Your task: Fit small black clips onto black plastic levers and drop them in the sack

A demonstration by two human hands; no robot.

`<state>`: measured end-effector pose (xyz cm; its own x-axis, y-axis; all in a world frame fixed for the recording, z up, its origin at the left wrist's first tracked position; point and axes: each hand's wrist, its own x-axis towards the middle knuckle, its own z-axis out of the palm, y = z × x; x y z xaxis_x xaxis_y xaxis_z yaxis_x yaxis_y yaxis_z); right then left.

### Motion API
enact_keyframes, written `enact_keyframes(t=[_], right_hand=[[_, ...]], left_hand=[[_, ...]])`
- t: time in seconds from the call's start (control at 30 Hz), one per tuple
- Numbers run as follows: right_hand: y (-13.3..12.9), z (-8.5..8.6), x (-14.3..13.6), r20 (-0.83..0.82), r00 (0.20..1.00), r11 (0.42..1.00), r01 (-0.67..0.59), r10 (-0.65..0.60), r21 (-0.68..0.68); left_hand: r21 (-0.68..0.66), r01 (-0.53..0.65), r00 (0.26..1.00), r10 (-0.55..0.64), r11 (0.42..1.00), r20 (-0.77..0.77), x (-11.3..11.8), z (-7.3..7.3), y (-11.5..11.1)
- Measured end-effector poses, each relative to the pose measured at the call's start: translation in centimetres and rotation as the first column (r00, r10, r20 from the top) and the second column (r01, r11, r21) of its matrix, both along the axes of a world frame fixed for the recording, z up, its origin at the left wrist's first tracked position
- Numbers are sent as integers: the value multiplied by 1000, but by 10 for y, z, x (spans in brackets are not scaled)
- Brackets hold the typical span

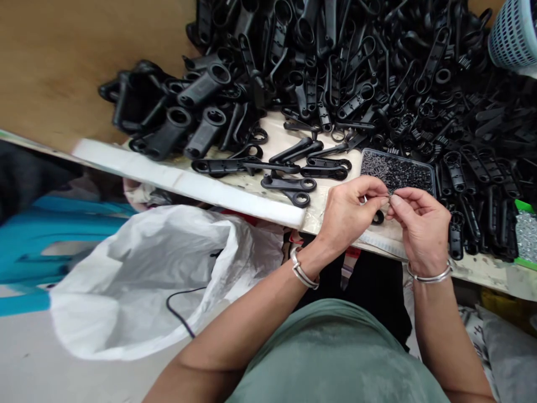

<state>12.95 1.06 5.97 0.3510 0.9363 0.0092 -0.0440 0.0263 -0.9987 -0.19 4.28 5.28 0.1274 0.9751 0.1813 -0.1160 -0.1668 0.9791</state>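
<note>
My left hand (350,210) and my right hand (422,221) meet fingertip to fingertip over the front of the bench. Both are closed in a pinch, and whatever is between the fingers is too small to make out. Just behind them stands a clear plastic box (432,174) filled with tiny grey and black parts. A small black ring (378,218) shows below the fingertips, near the bench edge. To the left of my hands lie several black plastic crank-shaped parts (289,183), with round toothed holes at their ends.
A large heap of black plastic parts (310,84) covers the back of the bench. White foam (188,182) lines the front left edge. Below hangs an open white sack (138,280). At right are a green tray (524,262) of metal pieces and a blue basket (509,39).
</note>
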Motion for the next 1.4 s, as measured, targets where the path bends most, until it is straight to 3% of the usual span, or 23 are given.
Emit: enact_keyframes(t=[0.17, 0.27, 0.43, 0.73, 0.97, 1.17, 1.4], right_hand=[[-3, 0, 6, -185, 975, 990, -136, 125, -48], [-4, -1, 5, -265, 950, 981, -186, 166, -51], [-6, -1, 1, -334, 932, 982, -177, 143, -72], [-7, -3, 2, -312, 940, 982, -172, 140, -74], [-14, -4, 3, 4, 1000, 1000, -13, 13, 9], [-15, -2, 2, -69, 997, 999, -46, 46, 4], [-19, -8, 3, 153, 988, 998, -25, 15, 62]], left_hand=[[-210, 115, 949, -45, 971, 311, 0, -2, 0], [-263, 164, 912, -44, 951, 408, 0, -2, -3], [-295, 208, 877, -44, 933, 478, 2, 0, -8], [-332, 226, 867, -34, 916, 497, 3, 0, -10], [-315, 207, 877, -33, 926, 480, 2, 1, -12], [-317, 196, 889, -31, 928, 456, 4, -1, -13], [-298, 183, 902, -39, 937, 430, 3, -4, -12]])
